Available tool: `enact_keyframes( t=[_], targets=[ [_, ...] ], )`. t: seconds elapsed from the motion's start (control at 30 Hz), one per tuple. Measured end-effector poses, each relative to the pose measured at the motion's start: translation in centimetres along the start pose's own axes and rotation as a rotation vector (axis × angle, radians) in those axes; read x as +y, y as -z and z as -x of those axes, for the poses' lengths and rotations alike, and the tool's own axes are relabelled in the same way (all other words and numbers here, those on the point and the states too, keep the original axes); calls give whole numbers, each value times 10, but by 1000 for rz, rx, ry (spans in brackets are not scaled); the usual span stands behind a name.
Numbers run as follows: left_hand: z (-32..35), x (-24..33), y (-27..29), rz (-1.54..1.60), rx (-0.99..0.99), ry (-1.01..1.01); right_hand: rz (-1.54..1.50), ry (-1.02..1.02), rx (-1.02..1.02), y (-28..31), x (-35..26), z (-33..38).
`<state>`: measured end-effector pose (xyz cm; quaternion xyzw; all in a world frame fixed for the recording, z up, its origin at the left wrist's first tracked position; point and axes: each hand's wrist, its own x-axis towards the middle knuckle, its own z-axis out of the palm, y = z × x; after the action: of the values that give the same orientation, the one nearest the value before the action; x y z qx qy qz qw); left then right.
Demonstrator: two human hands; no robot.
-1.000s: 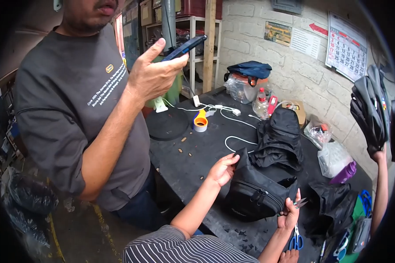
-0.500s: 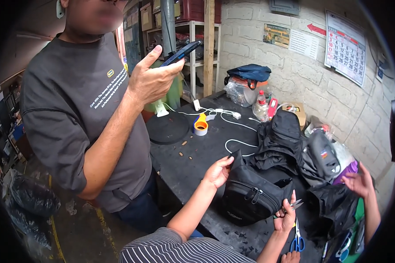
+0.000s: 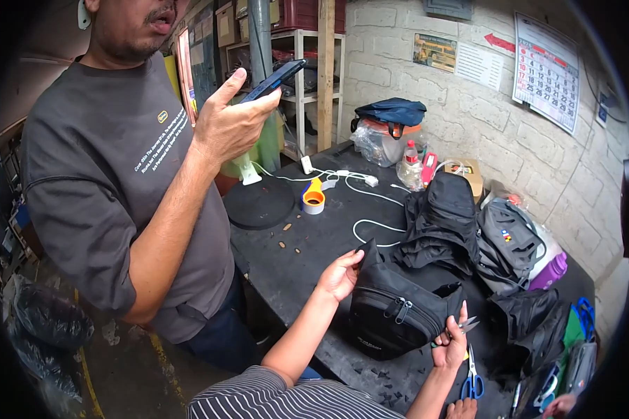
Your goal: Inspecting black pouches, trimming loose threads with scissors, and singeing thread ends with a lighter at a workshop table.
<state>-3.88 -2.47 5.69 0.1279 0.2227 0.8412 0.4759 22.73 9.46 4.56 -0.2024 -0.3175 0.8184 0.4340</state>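
Bag (image 3: 398,314) lay black on the dark table (image 3: 307,244), left hand (image 3: 339,274) cupped on its top corner, right hand (image 3: 449,343) closed on small snips (image 3: 467,324) at its far end.
Since half a second before, the hand at the right edge had dropped away. Blue scissors (image 3: 474,380) lay beside. Farther back stood an orange tape roll (image 3: 314,197); a white calendar (image 3: 546,70) and yellow sign (image 3: 435,52) hung on the block wall.

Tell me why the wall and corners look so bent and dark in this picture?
Head view: the fisheye lens bows the block wall and calendar toward the rim, and the corners fall into black. The middle is sharp and evenly lit: the left hand on the black bag, the right hand with small snips.
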Motion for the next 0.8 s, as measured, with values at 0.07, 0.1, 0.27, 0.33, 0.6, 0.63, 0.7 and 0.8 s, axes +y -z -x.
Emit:
enact_keyframes(
  t=[0.07,0.1,0.27,0.33,0.6,0.63,0.7,0.8],
  targets=[
    [1,0,-3,5,13,-22,3,-2,4,-2,-2,1],
    [0,1,-2,5,11,-19,5,-9,8,-3,-2,0],
    [-2,3,0,0,0,-15,8,-9,18,-3,0,-3],
    [-1,2,-1,-7,-25,-24,10,-7,31,-4,-2,-2],
    [-2,0,6,0,-13,-6,-67,-31,31,-4,-3,-4],
    [-3,0,5,2,-18,-8,-62,-31,37,-6,-3,-5],
    [-4,0,4,15,18,-9,-61,-36,29,-6,-5,-7],
    [-8,0,9,2,16,-11,-59,-46,27,-7,-5,-10]
  ],
)
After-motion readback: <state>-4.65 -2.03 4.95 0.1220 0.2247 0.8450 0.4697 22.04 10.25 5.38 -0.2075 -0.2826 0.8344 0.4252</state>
